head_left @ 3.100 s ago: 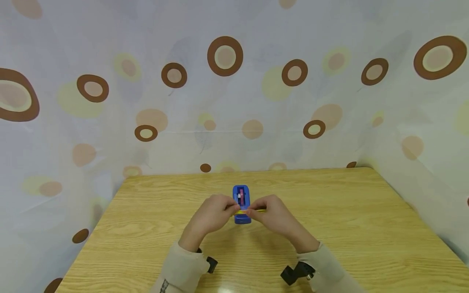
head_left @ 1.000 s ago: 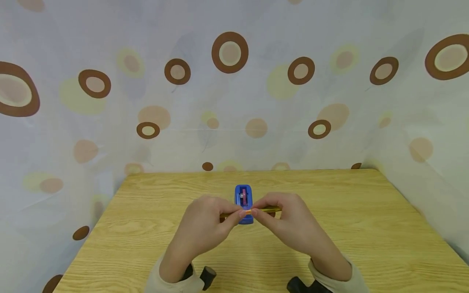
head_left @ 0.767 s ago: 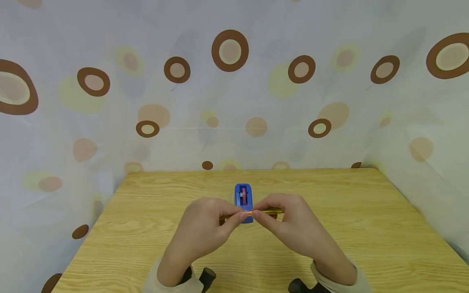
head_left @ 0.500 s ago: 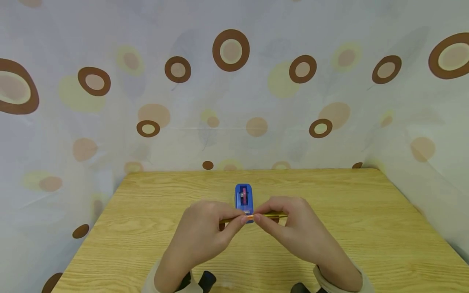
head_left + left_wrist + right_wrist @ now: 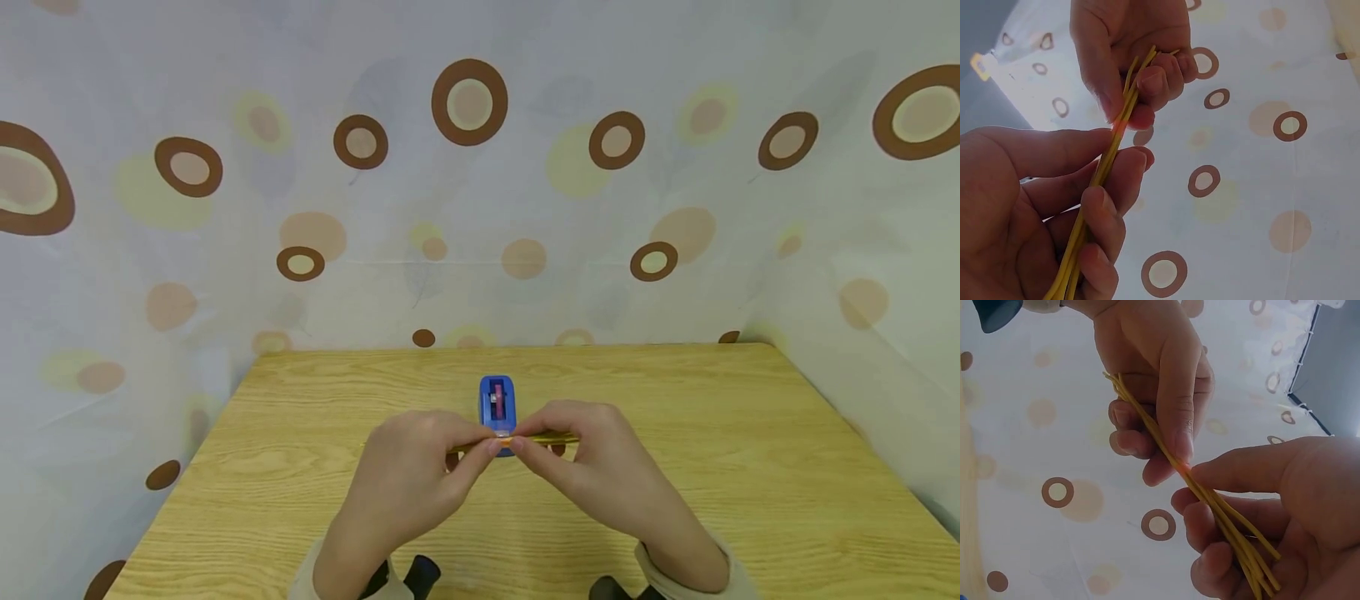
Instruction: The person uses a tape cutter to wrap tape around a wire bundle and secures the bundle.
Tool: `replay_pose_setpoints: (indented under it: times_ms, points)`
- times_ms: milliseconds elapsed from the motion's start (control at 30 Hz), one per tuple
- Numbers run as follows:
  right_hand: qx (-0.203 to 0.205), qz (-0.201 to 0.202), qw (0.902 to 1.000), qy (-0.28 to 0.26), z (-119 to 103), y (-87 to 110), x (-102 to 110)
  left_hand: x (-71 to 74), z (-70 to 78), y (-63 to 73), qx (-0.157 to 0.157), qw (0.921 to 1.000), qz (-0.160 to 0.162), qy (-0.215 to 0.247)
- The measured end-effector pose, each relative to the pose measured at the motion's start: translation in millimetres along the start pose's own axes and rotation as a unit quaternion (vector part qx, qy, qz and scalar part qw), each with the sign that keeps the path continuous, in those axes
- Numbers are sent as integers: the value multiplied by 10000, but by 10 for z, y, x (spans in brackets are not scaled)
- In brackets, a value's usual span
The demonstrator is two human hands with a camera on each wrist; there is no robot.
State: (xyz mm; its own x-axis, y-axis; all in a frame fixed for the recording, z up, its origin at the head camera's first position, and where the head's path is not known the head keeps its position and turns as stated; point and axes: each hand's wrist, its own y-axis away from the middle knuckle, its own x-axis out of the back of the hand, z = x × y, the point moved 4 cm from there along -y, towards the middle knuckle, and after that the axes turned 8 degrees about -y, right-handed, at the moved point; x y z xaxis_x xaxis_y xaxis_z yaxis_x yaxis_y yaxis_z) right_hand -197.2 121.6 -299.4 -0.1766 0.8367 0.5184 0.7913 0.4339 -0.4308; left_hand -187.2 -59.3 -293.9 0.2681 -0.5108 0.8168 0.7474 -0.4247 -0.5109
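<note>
A thin bundle of yellow wire-like strands (image 5: pixel 1235 525) runs across between both hands, an orange-red band (image 5: pixel 1119 128) round its middle. My left hand (image 5: pixel 412 471) pinches it with thumb and fingers just left of that band, other fingers curling along the strands. On the right, my right hand (image 5: pixel 603 467) pinches the bundle close to the band, the thumb tips nearly meeting. Loose strand ends spread out past the fingers in both wrist views. Just beyond the fingertips in the head view is a blue tape dispenser (image 5: pixel 495 423) with a pink core (image 5: pixel 498 400), its near end partly covered.
The wood-grain table (image 5: pixel 337 383) reaches back to a pale sheet (image 5: pixel 525 308) with brown rings and dots. Black wrist cameras (image 5: pixel 422 575) sit by the sleeve cuffs (image 5: pixel 738 579).
Compared with about three seconds ago, both hands and the strands are lower in the head view and look larger. Over the last second they shift only slightly. Both hands keep their pinch.
</note>
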Motion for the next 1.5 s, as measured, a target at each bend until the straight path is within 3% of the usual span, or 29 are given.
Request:
replay_pose_setpoints:
  times_ms: [167, 267, 400, 633, 1000, 1233, 1500]
  points:
    - [533, 187, 9982, 212, 11, -18, -6, -39, -8, -17, -116, 9999, 45, -84]
    - [652, 217, 9970, 349, 20, -23, -11, -57, -12, -30, -158, 9998, 51, -135]
    - [314, 31, 9990, 312, 49, -28, -26, -73, -21, -38, -150, 9998, 45, -156]
    - [-430, -658, 9969, -99, 141, -56, -87, -99, -39, -16, -102, 9998, 43, -137]
    - [-888, -856, 9919, -288, 214, -68, -80, -147, -7, -28, -286, 9985, 138, -440]
    - [-658, -777, 9946, -193, 208, -73, -72, -143, 4, -46, -212, 9988, 115, -433]
    - [-520, -751, 9958, -92, 203, -79, -69, -151, -15, -48, 7, 9990, -198, -406]
